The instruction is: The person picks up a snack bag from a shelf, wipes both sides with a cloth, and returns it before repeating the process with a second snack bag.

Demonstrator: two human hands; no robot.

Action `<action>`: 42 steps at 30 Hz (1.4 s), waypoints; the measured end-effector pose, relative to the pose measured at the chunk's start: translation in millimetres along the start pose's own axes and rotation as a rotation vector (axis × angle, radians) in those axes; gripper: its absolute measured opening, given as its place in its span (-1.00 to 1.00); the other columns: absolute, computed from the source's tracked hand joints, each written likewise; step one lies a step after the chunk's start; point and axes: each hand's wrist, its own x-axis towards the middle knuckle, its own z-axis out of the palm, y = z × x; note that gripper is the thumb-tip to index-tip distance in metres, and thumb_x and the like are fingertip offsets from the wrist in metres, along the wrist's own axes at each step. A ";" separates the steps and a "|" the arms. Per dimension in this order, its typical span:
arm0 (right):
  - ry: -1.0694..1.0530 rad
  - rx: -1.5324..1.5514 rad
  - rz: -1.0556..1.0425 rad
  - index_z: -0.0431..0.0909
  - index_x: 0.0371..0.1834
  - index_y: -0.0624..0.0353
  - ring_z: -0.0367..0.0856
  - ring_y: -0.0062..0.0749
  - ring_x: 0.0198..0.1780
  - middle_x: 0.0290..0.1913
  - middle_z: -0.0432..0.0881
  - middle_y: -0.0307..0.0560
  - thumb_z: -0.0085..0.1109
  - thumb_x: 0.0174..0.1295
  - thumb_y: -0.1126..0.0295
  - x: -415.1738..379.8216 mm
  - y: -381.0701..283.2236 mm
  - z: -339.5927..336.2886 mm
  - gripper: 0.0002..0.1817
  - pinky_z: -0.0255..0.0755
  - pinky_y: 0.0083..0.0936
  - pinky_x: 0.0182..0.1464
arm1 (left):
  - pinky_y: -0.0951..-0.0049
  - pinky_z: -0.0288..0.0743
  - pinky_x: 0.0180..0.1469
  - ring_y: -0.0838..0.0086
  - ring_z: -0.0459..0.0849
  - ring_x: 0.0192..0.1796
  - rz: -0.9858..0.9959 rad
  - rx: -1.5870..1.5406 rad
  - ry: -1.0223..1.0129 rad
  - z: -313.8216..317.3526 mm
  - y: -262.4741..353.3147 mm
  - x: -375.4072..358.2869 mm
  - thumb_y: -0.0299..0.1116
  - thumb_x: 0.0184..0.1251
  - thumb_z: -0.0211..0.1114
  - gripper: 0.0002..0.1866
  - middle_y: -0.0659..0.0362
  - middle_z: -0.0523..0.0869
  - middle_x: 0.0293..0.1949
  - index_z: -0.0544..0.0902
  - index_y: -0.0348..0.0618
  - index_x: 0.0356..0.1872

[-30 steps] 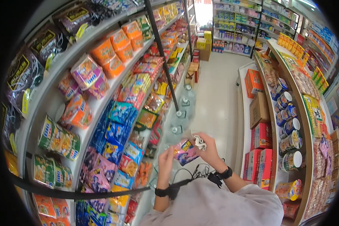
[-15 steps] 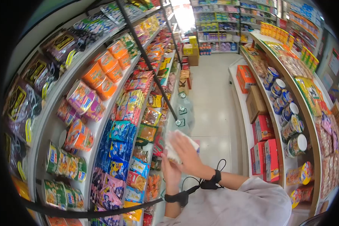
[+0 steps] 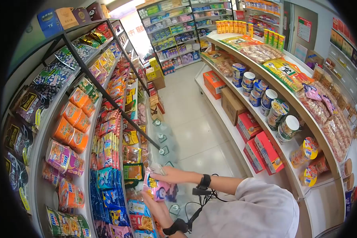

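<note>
Low in the middle, my left hand supports the lower edge of a pink snack packet with a cartoon figure on it. My right hand lies across the top of the packet, its fingers closed round a pale cloth that touches the packet. Both hands are beside the left shelf, near green-and-brown packets and blue packets. Part of the left hand's fingers is hidden behind the packet.
Orange noodle tubs and bagged snacks fill the left shelves. Large clear bottles stand on the floor beside them. Across the aisle floor, a curved shelf holds noodle cups and red boxes. A dark post slants before the left shelf.
The view has turned to the right. A pink packet now shows between my hands, where earlier mainly the pale cloth showed. My right hand has swung round to point left.
</note>
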 end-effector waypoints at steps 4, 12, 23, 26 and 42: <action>-0.253 -0.011 -0.011 0.52 0.04 0.21 0.65 -0.61 -0.34 -0.30 0.69 -0.22 0.33 0.34 0.03 -29.1 9.1 -10.1 -0.53 0.58 -0.55 -0.33 | 0.28 0.42 0.34 0.32 0.49 0.32 -0.023 -0.063 0.010 2.8 13.4 6.4 0.07 0.54 0.17 -0.31 0.01 0.48 0.30 0.33 -0.34 0.37; 0.241 -0.245 -0.461 0.38 0.35 0.17 0.58 -0.22 0.20 0.18 0.58 0.06 0.37 0.14 0.46 -10.6 46.0 -12.5 -0.34 0.46 -0.29 0.25 | 0.31 0.28 0.41 0.26 0.42 0.38 0.260 0.221 -0.126 27.7 -4.0 -6.3 -0.09 0.58 0.15 -0.37 0.00 0.42 0.39 0.25 -0.26 0.48; 0.155 -0.079 -0.207 0.18 0.58 0.12 0.02 0.03 0.62 0.62 0.08 0.11 0.07 0.43 0.18 -3.7 19.6 14.4 -0.32 -0.05 -0.11 0.58 | 0.23 0.42 0.35 0.31 0.50 0.35 -0.229 0.064 0.034 50.6 11.7 -16.6 0.12 0.56 0.10 -0.31 0.07 0.46 0.36 0.27 -0.17 0.47; 0.184 -0.436 -0.469 0.23 0.55 0.13 0.04 0.04 0.61 0.59 0.14 0.13 0.07 0.43 0.20 -25.8 -3.5 33.1 -0.35 -0.03 -0.08 0.57 | 0.22 0.45 0.32 0.30 0.58 0.27 -0.078 -0.265 0.029 31.1 -10.8 9.2 0.16 0.56 0.05 -0.33 0.09 0.53 0.30 0.33 -0.14 0.43; 0.123 -0.335 -0.290 0.48 0.34 0.22 0.63 -0.40 0.04 0.00 0.69 -0.07 0.35 0.17 0.49 -5.6 4.7 15.9 -0.40 0.51 -0.47 0.09 | 0.42 0.40 0.32 0.36 0.48 0.35 0.334 0.229 0.176 -25.3 18.9 17.4 -0.17 0.57 0.19 -0.36 0.01 0.45 0.35 0.23 -0.32 0.48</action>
